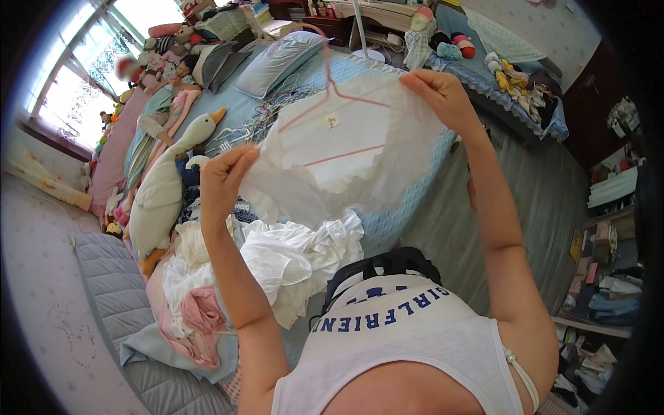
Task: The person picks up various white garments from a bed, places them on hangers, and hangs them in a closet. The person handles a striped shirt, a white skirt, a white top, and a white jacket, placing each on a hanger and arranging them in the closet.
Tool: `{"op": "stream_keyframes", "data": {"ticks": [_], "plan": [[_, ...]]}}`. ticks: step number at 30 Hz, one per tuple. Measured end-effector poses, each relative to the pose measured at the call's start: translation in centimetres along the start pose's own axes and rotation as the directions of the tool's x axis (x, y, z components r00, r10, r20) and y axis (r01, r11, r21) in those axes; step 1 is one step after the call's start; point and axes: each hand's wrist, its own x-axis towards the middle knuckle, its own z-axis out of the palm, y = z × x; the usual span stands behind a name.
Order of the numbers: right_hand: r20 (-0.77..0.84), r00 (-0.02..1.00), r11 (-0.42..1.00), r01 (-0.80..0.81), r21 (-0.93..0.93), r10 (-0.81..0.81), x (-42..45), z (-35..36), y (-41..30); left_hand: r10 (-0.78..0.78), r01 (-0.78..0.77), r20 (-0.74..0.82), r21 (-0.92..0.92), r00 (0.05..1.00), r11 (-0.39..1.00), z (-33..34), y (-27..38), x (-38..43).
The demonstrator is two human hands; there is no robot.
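A sheer white garment (342, 145) hangs spread in the air over the bed, on a pink clothes hanger (328, 67). The hanger's hook rises above the neckline, and its shoulder arms and lower bar show through the cloth. My left hand (225, 176) pinches one side of the garment between thumb and fingers. At the opposite upper edge, my right hand (441, 98) pinches the fabric in the same way. A small pale label (331, 120) with marks on it sits inside the neck. Below the garment lies a heap of white clothes (295, 254).
Several wire hangers lie tangled (270, 111) on the blue bedspread (394, 223), near a pillow (280, 62). A large plush goose (161, 192) lies at the left, beside a person (179, 80) reclining by the window. Pink clothing (202, 311) is at lower left; crowded shelves (607, 290) stand right.
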Motion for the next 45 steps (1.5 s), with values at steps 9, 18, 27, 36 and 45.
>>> {"op": "stream_keyframes", "data": {"ticks": [9,18,27,36,45], "plan": [[0.005,1.000,0.965,-0.021,-0.263,0.023,-0.5,1.3,-1.3,-0.103,0.102,-0.016,-0.047,0.995,0.994,-0.7,-2.7,0.4],[-0.239,0.930,0.901,0.166,-0.401,-0.278,-2.5,0.4,-0.3,-0.259,0.206,-0.109,-0.354,0.960,0.912,2.8,-2.7,2.7],[-0.479,0.866,0.988,-0.148,0.033,0.145,-8.3,-8.7,1.7,-0.368,0.496,0.636,-0.027,0.679,0.868,19.1,-7.7,-2.7],[-0.429,0.851,0.932,-0.358,-0.050,0.304,-6.5,-18.6,11.2,-0.035,0.641,0.972,-0.125,0.231,0.757,35.8,-10.0,-7.6],[-0.228,0.812,0.813,-0.571,-0.116,0.538,3.6,-16.6,41.3,-0.362,0.707,0.829,-0.055,0.426,0.706,48.8,-19.8,-5.7]]}}
